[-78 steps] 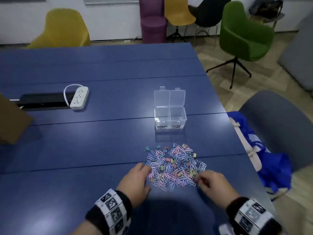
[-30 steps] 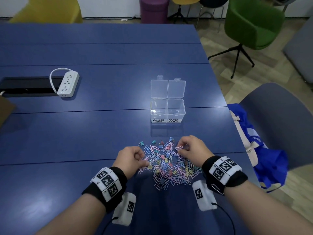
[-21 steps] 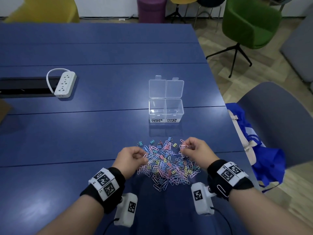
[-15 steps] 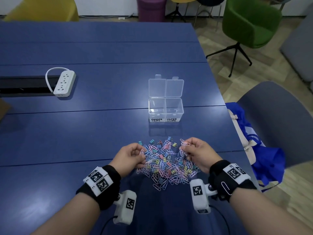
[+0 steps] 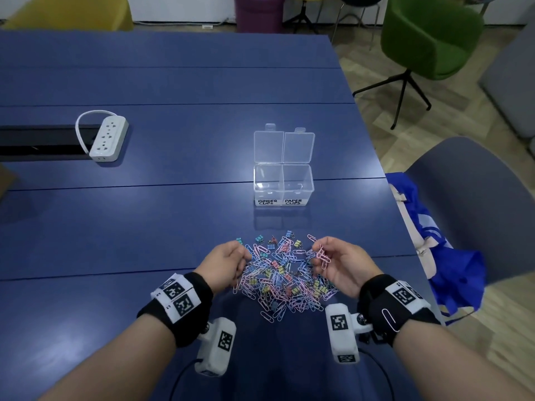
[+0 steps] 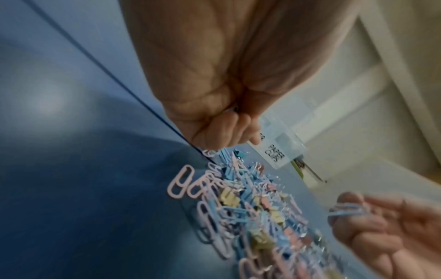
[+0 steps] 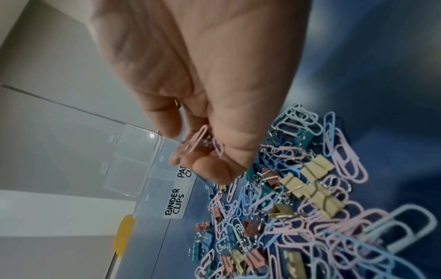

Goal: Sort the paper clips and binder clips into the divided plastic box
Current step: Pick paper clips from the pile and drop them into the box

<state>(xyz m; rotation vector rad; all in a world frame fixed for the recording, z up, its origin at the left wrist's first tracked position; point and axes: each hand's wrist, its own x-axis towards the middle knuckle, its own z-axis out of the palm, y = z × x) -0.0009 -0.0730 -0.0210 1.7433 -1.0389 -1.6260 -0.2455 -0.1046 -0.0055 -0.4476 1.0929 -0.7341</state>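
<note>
**Both hands at the clip pile, box waiting beyond**

A mixed pile of paper clips (image 5: 282, 280) and binder clips (image 5: 295, 290) lies near the tabletop's (image 5: 144, 227) near edge, towards its right side; the clips are pink, blue, yellow and teal. The right hand (image 5: 341, 264), at the pile's right margin, has its fingers (image 7: 210, 169) curled round a small bunch of pink paper clips (image 5: 321, 254), lifted clear of the pile. The left hand (image 5: 224, 263) is at the pile's left margin with its fingers (image 6: 226, 130) curled in; whether they hold a clip cannot be told. The divided plastic box (image 5: 283, 183) stands further from the near edge, well apart from the pile, both lids open; its left compartment is labelled BINDER CLIPS, its right PAPER CLIPS. A white power strip (image 5: 108, 138) lies towards the left edge.
</note>
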